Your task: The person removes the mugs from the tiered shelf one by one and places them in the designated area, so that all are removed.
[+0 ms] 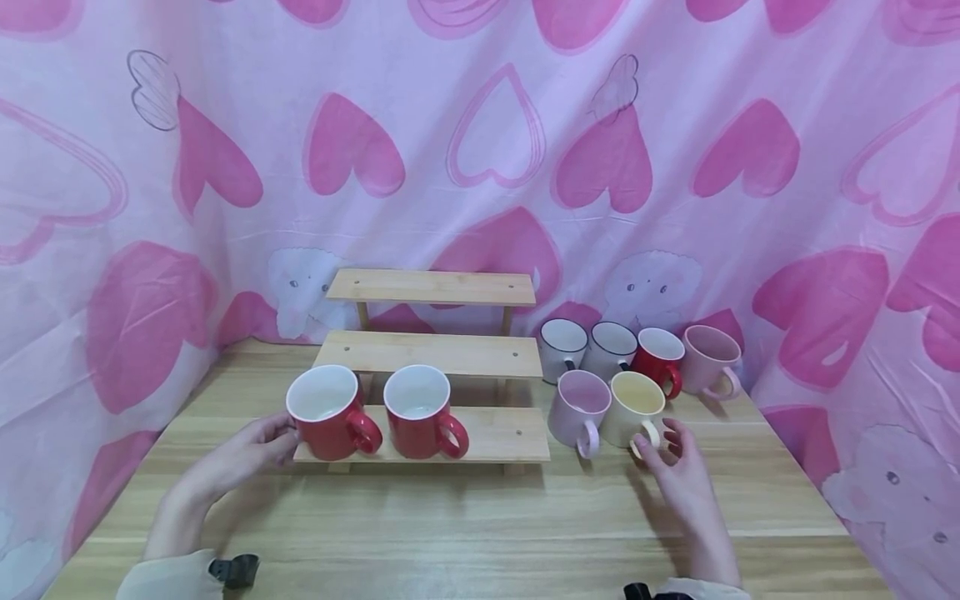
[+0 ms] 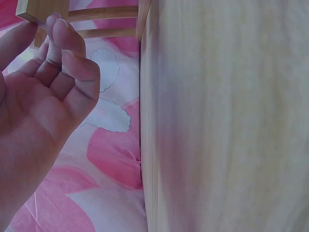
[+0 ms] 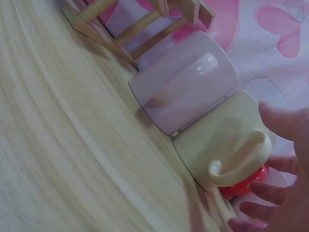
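My left hand (image 1: pixel 262 446) is beside a red mug (image 1: pixel 326 425), at the left end of the low front board (image 1: pixel 495 433) of a wooden three-step rack. Its loosely bent fingers (image 2: pixel 79 72) come right up to the board's end corner (image 2: pixel 36 9) in the left wrist view. A second red mug (image 1: pixel 416 421) stands on the same board, handle to the right. Near the handle of a cream mug (image 3: pixel 217 140) is my right hand (image 1: pixel 682 471), thumb and fingers spread around the handle side. Beside the cream mug stands a pale pink mug (image 3: pixel 186 82).
Behind the cream mug, two white mugs with dark rims (image 1: pixel 562 350), another red mug (image 1: pixel 656 358) and another pink mug (image 1: pixel 708 358) stand close together. The rack's middle board (image 1: pixel 427 354) and top board (image 1: pixel 431 287) rise behind. A heart-patterned cloth (image 1: pixel 487 125) surrounds the table (image 1: pixel 450 533).
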Demonstrator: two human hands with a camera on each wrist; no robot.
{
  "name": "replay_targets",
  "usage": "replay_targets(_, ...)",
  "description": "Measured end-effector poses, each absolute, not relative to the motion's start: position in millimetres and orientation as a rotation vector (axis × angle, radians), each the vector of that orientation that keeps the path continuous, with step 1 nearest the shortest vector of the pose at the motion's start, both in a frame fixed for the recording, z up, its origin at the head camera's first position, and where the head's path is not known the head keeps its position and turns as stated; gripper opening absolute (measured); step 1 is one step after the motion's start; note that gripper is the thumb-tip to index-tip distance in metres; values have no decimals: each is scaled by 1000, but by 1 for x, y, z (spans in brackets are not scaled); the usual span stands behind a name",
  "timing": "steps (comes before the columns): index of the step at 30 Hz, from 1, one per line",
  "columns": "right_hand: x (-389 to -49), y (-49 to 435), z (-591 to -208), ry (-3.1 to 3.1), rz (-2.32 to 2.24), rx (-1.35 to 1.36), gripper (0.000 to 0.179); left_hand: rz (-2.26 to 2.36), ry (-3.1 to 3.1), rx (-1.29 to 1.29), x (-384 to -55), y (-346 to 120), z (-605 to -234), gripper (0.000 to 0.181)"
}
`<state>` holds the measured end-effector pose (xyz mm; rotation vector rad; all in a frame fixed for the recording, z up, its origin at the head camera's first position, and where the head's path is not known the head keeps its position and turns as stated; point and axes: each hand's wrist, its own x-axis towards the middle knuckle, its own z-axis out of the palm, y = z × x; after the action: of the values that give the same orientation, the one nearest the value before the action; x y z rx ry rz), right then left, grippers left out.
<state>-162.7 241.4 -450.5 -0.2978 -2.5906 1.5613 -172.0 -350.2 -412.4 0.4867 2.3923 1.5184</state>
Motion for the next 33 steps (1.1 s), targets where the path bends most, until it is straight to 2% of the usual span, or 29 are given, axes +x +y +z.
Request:
replay_targets(5,-161,246,-447,-2710,1439,-181,92,1505,2409,481,-173,-350,-414,24)
replay_targets(10,-158,248,-439,-2717,1443,-133,95,1500,2416,496,-173,-353,-415,24)
replay_targets(19,-141,245,-417,-2719,1200,6,60,1499,2393,461,-175,-350,-414,25)
replay_targets(26,-130,227,-393,-2634,1101,140,48,1508,2389,469,-177,-347,-414,25)
replay_targets(33,-133,192,-368,-2520,1100,389,36,1517,2384,437,-173,-350,-414,27)
